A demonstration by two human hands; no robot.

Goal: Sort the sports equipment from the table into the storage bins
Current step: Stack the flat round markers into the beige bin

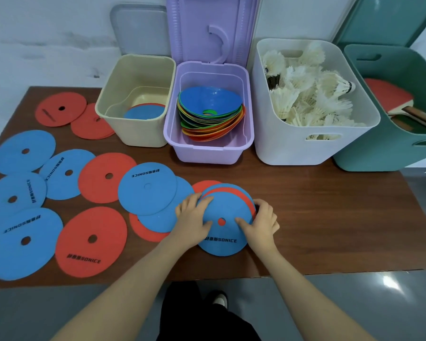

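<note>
Flat discs in blue and red lay scattered over the left half of the tabletop, and we had both hands on a small stack near the front edge. Our left hand pressed its fingers on the blue top disc while our right hand curled round the stack's right rim, likely squaring the pile for one lift into the beige bin, where discs already sat. How many discs the stack held we could not tell. The green bin at the back right corner was cut off, its paddles half hidden.
</note>
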